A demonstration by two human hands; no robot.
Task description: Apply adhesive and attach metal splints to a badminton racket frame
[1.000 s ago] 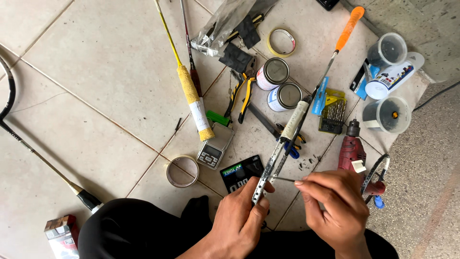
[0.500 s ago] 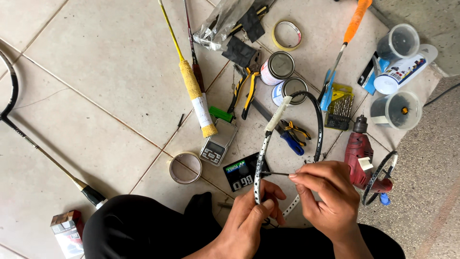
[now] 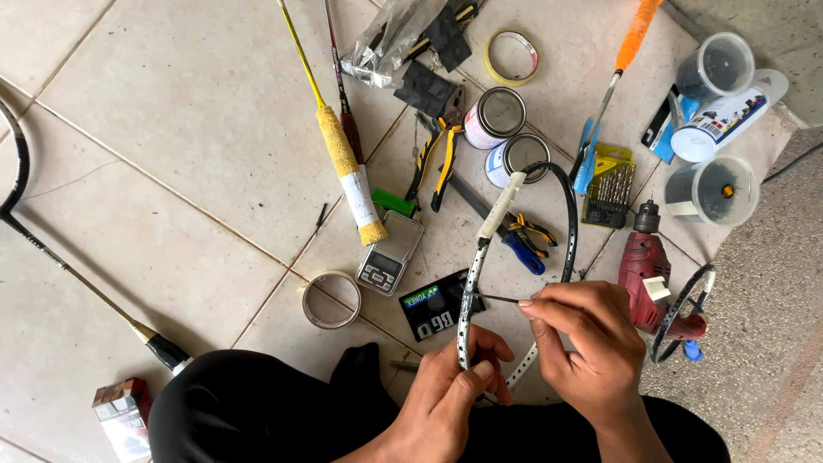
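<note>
**Racket frame lifted upright as thin tool met its rim**

The broken racket frame [image 3: 473,283], a curved piece with a white taped end and black far side, stood raised between the person's hands above the tiled floor [image 3: 171,129]; a second before it had lain lower and flatter, nearer the small digital scale [image 3: 390,257]. At far left a whole black racket [image 3: 51,249] lay untouched, then a yellow-gripped handle [image 3: 347,171] and a roll of tape [image 3: 330,300]. The left hand [image 3: 454,386] had its fingers closed around the frame's lower rim, thumb pressed on the holed white strip. The right hand [image 3: 583,343] pinched a thin dark awl-like tool [image 3: 495,298] between thumb and forefinger, its tip now touching the frame's edge, where earlier it was held clear. That suggested work on the rim holes had begun. Pliers [image 3: 437,159], two tins [image 3: 501,129], drill bits [image 3: 610,184] and a red drill [image 3: 651,274] lay to the right.
</note>
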